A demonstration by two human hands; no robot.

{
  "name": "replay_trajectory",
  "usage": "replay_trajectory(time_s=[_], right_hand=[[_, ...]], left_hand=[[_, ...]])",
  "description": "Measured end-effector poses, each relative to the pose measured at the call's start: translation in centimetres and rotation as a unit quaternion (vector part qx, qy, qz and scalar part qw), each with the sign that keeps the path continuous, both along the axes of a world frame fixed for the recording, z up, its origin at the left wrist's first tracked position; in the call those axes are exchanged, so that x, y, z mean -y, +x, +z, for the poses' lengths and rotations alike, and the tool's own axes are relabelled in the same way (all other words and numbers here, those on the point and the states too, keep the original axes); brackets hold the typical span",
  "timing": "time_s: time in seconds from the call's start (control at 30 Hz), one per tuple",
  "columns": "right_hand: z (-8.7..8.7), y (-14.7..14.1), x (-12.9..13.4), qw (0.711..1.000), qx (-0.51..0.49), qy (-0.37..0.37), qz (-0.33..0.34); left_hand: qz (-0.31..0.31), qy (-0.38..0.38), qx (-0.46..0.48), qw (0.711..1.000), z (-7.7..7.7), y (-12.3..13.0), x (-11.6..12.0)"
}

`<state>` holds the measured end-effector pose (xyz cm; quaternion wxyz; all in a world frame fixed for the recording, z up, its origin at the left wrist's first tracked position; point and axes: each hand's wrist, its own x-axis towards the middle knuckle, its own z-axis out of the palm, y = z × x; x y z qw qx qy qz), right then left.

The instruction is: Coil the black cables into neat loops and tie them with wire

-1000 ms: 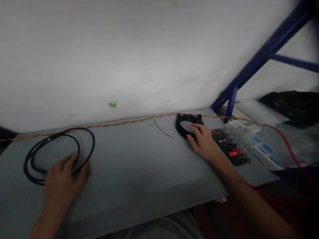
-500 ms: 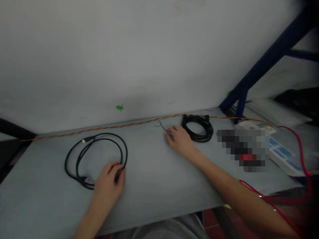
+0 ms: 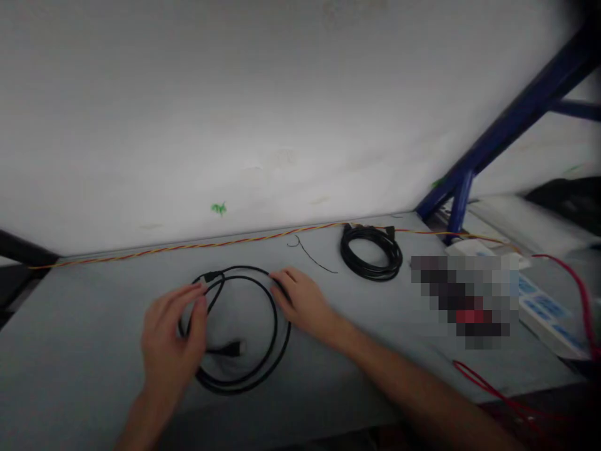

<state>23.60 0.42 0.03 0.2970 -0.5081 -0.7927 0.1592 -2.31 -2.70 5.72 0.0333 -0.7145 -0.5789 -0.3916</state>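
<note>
A loosely looped black cable [image 3: 275,313] lies on the grey table [image 3: 328,376], one plug inside the loop and another at its upper left. My left hand [image 3: 173,332] is curved over the loop's left side, thumb and fingertips close together near the upper plug; whether they grip the cable is unclear. At the loop's upper right, my right hand [image 3: 300,300] has its thumb and fingers closed round the cable. A thin dark wire [image 3: 312,257] rests behind my right hand, touching neither hand.
A tightly coiled black cable [image 3: 370,254] lies at the back right, near a blurred-out object. A red and yellow twisted wire [image 3: 188,247] runs along the wall. White power strips [image 3: 547,313], a red cord [image 3: 582,294] and a blue frame [image 3: 498,138] are at the right.
My right hand has left the thin wire and moved left to the looped cable. The loop has shifted right, and my left hand has moved from its right side to its left.
</note>
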Motion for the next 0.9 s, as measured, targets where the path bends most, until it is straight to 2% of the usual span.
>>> replay_trajectory(time_s=[0.07, 0.13, 0.2, 0.27, 0.4, 0.5, 0.6, 0.7, 0.77, 0.9], right_hand=[[-0.1, -0.1, -0.1, 1.0, 0.01, -0.005, -0.024], [0.0, -0.2, -0.2, 0.998, 0.035, -0.012, -0.041], [0.3, -0.4, -0.2, 0.996, 0.061, -0.025, -0.055], [0.6, -0.3, -0.2, 0.992, 0.081, -0.047, -0.08], [1.2, 0.2, 0.0, 0.985, 0.06, -0.094, -0.132], [1.0, 0.9, -0.1, 0.988, -0.011, -0.102, -0.12], [0.6, 1.4, -0.4, 0.989, -0.096, -0.077, -0.086], [0.5, 1.9, -0.6, 0.98, -0.173, -0.056, -0.077], [0.5, 2.3, -0.5, 0.972, -0.208, -0.055, -0.091], [0.3, 2.9, -0.4, 0.966, -0.214, -0.06, -0.129]], left_hand=[[-0.006, -0.093, 0.015, 0.996, 0.3, -2.8, -4.7], [-0.075, -0.184, -0.024, 0.98, -0.1, -4.6, -8.8], [-0.155, -0.239, -0.046, 0.958, -0.8, -5.2, -11.5], [-0.19, -0.251, -0.041, 0.948, -1.4, -4.8, -12.5], [-0.16, -0.257, 0.076, 0.95, -1.7, -2.6, -11.1], [-0.157, -0.268, 0.182, 0.933, -1.0, -0.7, -9.5], [-0.182, -0.257, 0.23, 0.921, -0.2, 0.3, -8.9], [-0.181, -0.24, 0.22, 0.928, 0.4, -0.1, -8.9], [-0.171, -0.258, 0.178, 0.934, 0.7, -1.2, -8.8], [-0.215, -0.386, 0.082, 0.893, 1.7, -3.1, -7.4]])
